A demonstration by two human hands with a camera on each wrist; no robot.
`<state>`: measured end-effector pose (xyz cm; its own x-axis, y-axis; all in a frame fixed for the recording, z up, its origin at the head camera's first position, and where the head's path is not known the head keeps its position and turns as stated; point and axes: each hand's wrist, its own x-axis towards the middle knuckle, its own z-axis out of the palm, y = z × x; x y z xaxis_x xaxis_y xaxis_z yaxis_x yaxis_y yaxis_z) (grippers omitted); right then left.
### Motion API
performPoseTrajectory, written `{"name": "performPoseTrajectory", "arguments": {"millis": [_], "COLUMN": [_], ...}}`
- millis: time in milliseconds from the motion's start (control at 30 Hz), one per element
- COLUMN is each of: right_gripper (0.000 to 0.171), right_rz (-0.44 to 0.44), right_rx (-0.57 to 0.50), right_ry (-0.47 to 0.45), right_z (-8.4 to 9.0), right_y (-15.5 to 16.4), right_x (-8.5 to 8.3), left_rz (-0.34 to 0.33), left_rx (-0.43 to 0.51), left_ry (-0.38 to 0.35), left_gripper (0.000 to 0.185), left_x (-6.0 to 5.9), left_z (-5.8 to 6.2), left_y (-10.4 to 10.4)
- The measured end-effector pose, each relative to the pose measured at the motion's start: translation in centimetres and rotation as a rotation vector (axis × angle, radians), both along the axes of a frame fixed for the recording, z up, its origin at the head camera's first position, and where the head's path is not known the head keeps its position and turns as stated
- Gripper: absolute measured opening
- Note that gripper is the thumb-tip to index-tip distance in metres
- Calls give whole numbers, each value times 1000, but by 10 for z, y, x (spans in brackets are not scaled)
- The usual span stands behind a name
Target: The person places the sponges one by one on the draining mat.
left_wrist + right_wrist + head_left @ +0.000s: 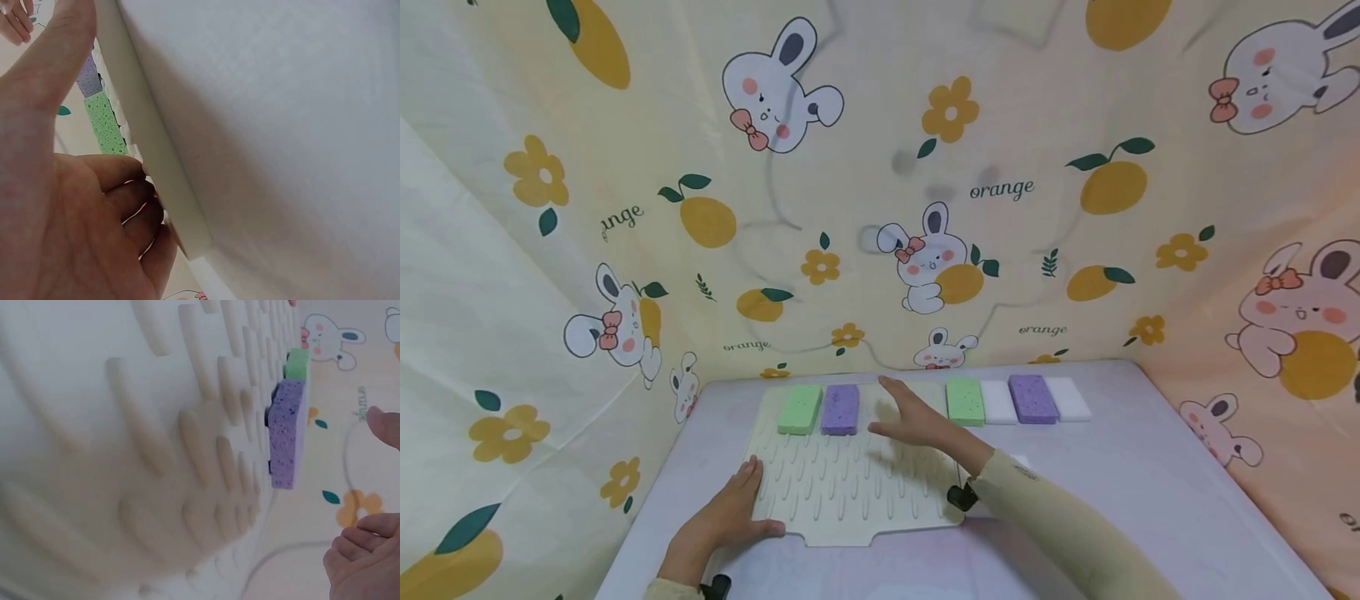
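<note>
Left hand: left hand (726, 521) lies nearest, flat on the near-left corner of the ribbed mat (850, 487), fingers out over the mat's edge, thumb along its near rim; the left wrist view shows the fingers (134, 206) tucked against the mat's rim (156, 162), pressing, not wrapped round anything.
Ribbed mat: cream, rows of raised ridges, flat on the bench (1150, 467), a small tab on the near edge; up close in the right wrist view (156, 456) the ridges fill the picture.
Right hand: right hand (917, 425) reaches across the mat's far half, fingers straight and spread, palm down, holding nothing; whether it touches the mat I cannot tell. A pale long sleeve (1060, 525) covers that arm.
On the mat, far edge: green sponge (800, 409) and purple sponge (840, 409) side by side, touching, left of the right hand; the right wrist view shows the same purple sponge (286, 434) with the green one (297, 362) behind it.
Off the mat, far right: a row on the bench — second green sponge (965, 402), white sponge (998, 402), second purple sponge (1033, 399), second white sponge (1067, 399), packed edge to edge, the green one just beside the right hand's fingers.
Backdrop: cloth (1000, 192) printed with rabbits and oranges, all around the bench.
</note>
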<state>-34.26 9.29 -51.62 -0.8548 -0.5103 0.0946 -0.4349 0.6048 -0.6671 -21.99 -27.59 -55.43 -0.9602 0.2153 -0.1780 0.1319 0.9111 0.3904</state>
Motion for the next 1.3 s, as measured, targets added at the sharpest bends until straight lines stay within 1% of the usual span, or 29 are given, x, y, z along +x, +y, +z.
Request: {"name": "performPoseTrajectory", "arguments": {"millis": [200, 400, 567, 800, 900, 1100, 1200, 1300], "right_gripper": [100, 99, 100, 99, 100, 101, 100, 100], "right_rz": [10, 9, -14, -40, -58, -108, -123, -128], "right_rx": [7, 7, -11, -57, -60, -40, -44, -46], "right_ry": [34, 70, 69, 60, 58, 18, 10, 18], "right_z": [5, 4, 3, 7, 7, 6, 5, 4], "right_y": [14, 32, 50, 68, 78, 96, 105, 113], "right_x": [9, 20, 30, 42, 47, 56, 58, 59], "left_rz": [-2, 0, 3, 4, -2, -13, -13, 0], "left_rx": [-4, -7, -9, -20, -13, -9, -12, -10], "left_ry": [0, -3, -8, -8, -4, 10, 15, 4], "left_gripper": [135, 134, 134, 133, 132, 132, 132, 132], "left_x": [0, 0, 1, 0, -1, -1, 0, 1], "left_z": [0, -2, -5, -4, -3, -4, -2, 2], "left_y": [-1, -1, -1, 0, 1, 2, 3, 4]}}
